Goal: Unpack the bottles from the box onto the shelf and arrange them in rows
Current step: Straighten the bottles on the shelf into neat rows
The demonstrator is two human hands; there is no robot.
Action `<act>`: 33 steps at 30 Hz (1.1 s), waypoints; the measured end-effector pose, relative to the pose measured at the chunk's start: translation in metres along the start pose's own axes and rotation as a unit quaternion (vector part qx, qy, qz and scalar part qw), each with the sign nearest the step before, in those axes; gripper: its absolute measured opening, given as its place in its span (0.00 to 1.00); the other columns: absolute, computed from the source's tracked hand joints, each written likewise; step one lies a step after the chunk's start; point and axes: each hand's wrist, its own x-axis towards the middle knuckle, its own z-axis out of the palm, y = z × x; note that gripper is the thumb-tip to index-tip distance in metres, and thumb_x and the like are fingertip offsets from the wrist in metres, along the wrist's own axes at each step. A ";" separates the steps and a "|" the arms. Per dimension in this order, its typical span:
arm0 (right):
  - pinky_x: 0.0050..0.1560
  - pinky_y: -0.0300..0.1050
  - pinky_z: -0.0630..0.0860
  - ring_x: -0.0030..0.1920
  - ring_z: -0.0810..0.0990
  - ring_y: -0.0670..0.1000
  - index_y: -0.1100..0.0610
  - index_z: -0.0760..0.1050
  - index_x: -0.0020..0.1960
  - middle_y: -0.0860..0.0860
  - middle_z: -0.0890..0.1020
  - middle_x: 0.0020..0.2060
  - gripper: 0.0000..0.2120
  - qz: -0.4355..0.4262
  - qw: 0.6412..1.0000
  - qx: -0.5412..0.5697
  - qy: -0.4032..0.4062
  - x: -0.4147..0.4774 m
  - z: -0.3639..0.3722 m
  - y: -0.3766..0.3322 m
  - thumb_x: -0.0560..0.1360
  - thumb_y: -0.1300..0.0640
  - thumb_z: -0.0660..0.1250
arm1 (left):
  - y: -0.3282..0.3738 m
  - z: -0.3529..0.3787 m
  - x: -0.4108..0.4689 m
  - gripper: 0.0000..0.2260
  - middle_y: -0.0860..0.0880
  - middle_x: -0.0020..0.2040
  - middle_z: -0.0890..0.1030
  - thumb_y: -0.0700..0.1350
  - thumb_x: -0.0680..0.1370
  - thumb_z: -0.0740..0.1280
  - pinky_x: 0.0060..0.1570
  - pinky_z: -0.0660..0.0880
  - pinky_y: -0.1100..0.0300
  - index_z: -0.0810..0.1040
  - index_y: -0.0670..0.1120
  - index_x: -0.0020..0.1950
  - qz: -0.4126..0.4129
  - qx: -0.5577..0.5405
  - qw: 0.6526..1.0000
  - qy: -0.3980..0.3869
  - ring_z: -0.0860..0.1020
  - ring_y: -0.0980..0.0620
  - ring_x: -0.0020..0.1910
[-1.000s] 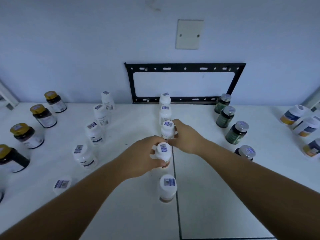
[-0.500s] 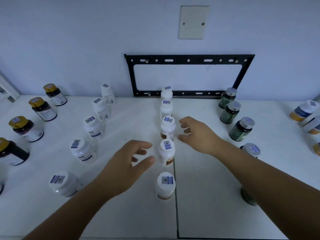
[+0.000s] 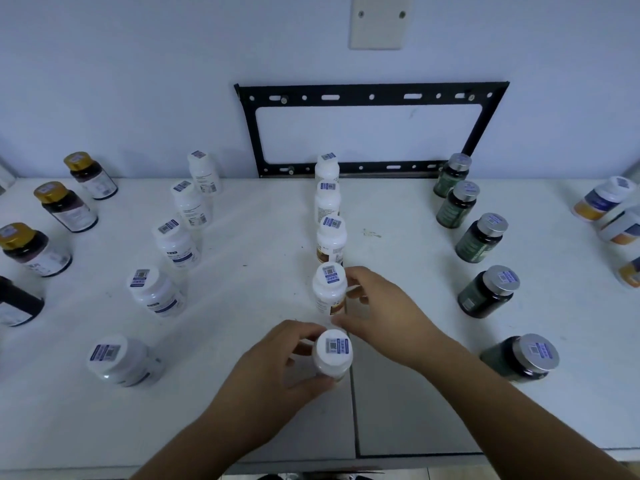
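— While two bare hands work at the centre row, where does the nearest bottle stand?

— The front bottle point(image 3: 333, 353), white with a barcode sticker on its cap, stands upright on the white shelf point(image 3: 263, 258), right beside the seam between two panels. The left hand point(image 3: 277, 372) curls around it, fingers on its far side and thumb on the near side, pinching it.

— And the other hand?

— The right hand point(image 3: 379, 313) reaches to the second bottle point(image 3: 329, 289), one place farther back. Its fingers touch that bottle's right side, loosely bent; whether they press hard enough to hold it, I cannot tell.

— How is the row laid out?

— Five white bottles run in a line from the front edge toward the wall, the back bottle point(image 3: 327, 166) standing against a black metal bracket point(image 3: 374, 97).

— What lies on either side?

— To the left, a slanting row of white bottles point(image 3: 176, 242), and beyond it brown bottles with gold caps point(image 3: 64, 206). To the right, green bottles with silver caps point(image 3: 479, 237) stand in a row, well apart from the centre line. At the far right edge sit white bottles with orange bands point(image 3: 604, 199). A pale blank plate point(image 3: 379, 20) is fixed on the wall above the bracket.
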 end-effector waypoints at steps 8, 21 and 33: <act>0.57 0.36 0.72 0.54 0.75 0.40 0.49 0.70 0.67 0.44 0.77 0.60 0.25 0.009 0.998 -0.061 0.008 -0.010 -0.011 -0.009 0.73 0.44 0.70 | -0.007 -0.004 -0.002 0.28 0.69 0.58 0.75 0.71 0.64 0.71 0.51 0.73 0.67 0.70 0.67 0.61 0.008 -0.001 1.000 -0.006 0.76 0.67 0.56; 0.55 0.34 0.74 0.53 0.77 0.35 0.43 0.75 0.57 0.36 0.79 0.51 0.17 0.044 0.991 -0.065 0.110 -0.084 -0.177 0.059 0.70 0.46 0.74 | 0.111 0.015 0.028 0.17 0.64 0.55 0.75 0.66 0.72 0.67 0.49 0.70 0.72 0.74 0.63 0.58 0.153 0.060 0.984 0.076 0.76 0.62 0.55; 0.54 0.51 0.77 0.51 0.79 0.45 0.48 0.71 0.59 0.45 0.80 0.51 0.20 -0.016 1.000 -0.019 -0.008 -0.061 -0.161 0.136 0.71 0.45 0.71 | 0.163 0.163 0.063 0.23 0.71 0.60 0.72 0.62 0.71 0.72 0.52 0.69 0.74 0.70 0.65 0.64 0.049 0.029 0.998 -0.007 0.73 0.70 0.58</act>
